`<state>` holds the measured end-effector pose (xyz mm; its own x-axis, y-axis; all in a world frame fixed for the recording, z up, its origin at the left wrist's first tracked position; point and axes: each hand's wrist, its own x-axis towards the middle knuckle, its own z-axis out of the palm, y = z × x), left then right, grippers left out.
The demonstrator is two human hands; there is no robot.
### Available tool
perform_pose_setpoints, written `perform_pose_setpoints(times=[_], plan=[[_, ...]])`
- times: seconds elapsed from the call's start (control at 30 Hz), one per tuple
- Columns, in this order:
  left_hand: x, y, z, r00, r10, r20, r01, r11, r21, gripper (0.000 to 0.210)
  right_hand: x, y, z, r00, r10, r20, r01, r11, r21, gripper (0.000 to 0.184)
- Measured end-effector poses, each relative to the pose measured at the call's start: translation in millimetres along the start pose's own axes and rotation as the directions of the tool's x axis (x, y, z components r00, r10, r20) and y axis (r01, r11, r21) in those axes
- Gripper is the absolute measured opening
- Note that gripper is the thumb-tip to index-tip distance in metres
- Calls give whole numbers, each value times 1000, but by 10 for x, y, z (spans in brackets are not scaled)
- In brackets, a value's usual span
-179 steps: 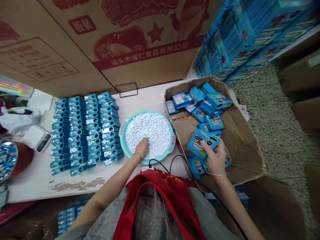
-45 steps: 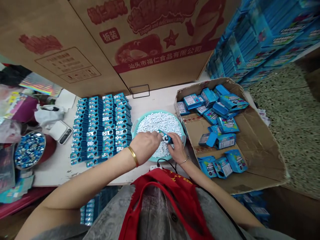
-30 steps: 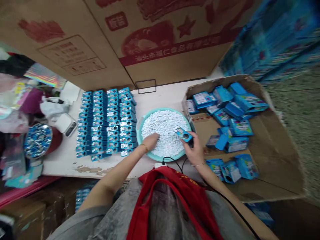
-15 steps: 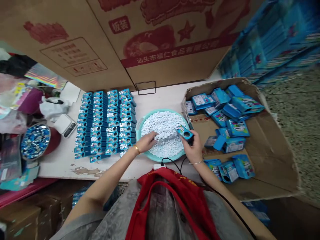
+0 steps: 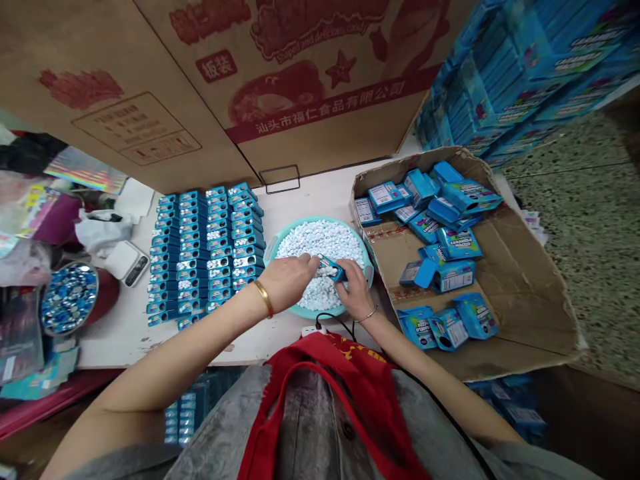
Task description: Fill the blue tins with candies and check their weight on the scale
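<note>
My right hand (image 5: 356,291) grips a small blue candy box (image 5: 330,268) by its right end, over the basin. White pieces show at the box's upper face. Close against the box's left end is my left hand (image 5: 296,279), its fingers curled together; what is in them, if anything, is hidden. Beneath both hands, a pale green basin (image 5: 270,252) holds a heap of small white candies (image 5: 320,235). To the left, several rows of blue boxes (image 5: 215,247) stand packed side by side, white candies showing at some of their openings.
An open cardboard carton (image 5: 530,293) at the right contains scattered blue boxes (image 5: 457,243). A tall carton (image 5: 310,143) walls off the back. Stacked blue packs (image 5: 520,87) stand back right. A white scale (image 5: 127,261) and a tub of shiny pieces (image 5: 70,293) are left; a black cable (image 5: 340,321) crosses the front edge.
My left hand has risen from the white candies to the box's left end. My right hand has brought the box left over the basin's middle. The whole view has shifted slightly.
</note>
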<state>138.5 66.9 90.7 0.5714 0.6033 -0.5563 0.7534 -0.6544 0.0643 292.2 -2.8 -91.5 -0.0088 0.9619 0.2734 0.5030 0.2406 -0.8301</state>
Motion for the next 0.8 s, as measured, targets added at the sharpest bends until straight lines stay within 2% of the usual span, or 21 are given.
perform_pose_setpoints(times=[0.1,0.17,0.3,0.4,0.47,0.57,0.63,0.7,0.8], plan=[[-34,187,-156,1000,-13,10,12,997,72,39,-21,1,29,999,32,-22,-31,999,38,44],[-75,213,-207,1000,-4,1,3,997,76,36,-26,10,28,998,55,-41,-51,995,86,38],[-143,-12,-112,992,56,-115,-59,998,-27,30,-32,1,-11,993,108,-36,-100,978,185,30],[-152,-222,154,955,98,-281,-168,957,-235,52,-56,-89,-26,992,120,31,-124,947,297,34],[-180,-277,389,937,91,-337,-215,911,-352,63,-91,-205,-7,988,108,111,-141,920,364,38],[-351,-250,739,952,26,-305,-175,865,-471,43,-168,-438,46,966,70,247,-168,900,402,42],[-579,-229,946,954,-54,-295,-125,824,-553,31,-221,-591,61,936,19,351,-179,884,432,48],[-894,-256,1153,938,-173,-301,-63,769,-637,30,-251,-690,28,916,-12,401,-190,868,459,56],[-1463,-406,1510,874,-393,-285,72,686,-724,33,-222,-640,-125,950,77,304,-205,886,416,51]])
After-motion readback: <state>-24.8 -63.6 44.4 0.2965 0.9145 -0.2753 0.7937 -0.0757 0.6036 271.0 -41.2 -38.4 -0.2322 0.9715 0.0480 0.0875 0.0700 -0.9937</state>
